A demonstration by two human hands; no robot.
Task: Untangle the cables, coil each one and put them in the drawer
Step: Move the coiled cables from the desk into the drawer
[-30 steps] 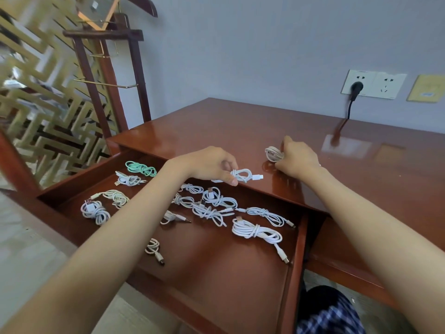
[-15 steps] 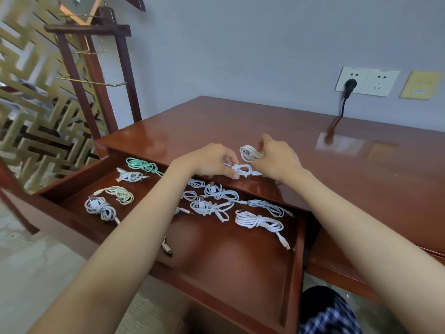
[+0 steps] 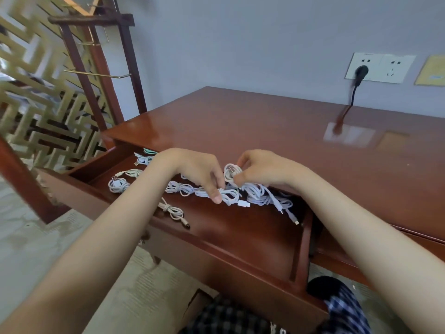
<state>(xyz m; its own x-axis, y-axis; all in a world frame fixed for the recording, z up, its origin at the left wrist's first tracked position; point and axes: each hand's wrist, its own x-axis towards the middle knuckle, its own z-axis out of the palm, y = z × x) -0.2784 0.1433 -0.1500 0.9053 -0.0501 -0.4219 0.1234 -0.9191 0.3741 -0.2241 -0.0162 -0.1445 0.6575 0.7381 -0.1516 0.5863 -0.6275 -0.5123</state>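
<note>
Holding two coiled cables over the open drawer (image 3: 301, 247), we are close to the end of the job. Our left hand (image 3: 197, 171) has its grip pinched on a white coiled cable with a flat plug (image 3: 231, 196), low over the drawer floor at about six o'clock of the hand. Our right hand (image 3: 262, 169) has its grip pinched on a small cream coil (image 3: 231, 171), raised just above the others, at nine o'clock of that hand.

By our reading most of the work is done: several bundles already lie in the drawer, among them a white coil (image 3: 118, 185) and a mint-green coil (image 3: 149, 151) toward ten o'clock, and a beige cable (image 3: 173, 212) near the front rail. The wooden surface (image 3: 265, 126) shows no loose cable, so what is left seems to be setting these two down.

Our forearms hide part of the drawer's middle, the bundles under our hands overlap so we cannot count them, and motion blur softens the far wall socket (image 3: 380, 67).
</note>
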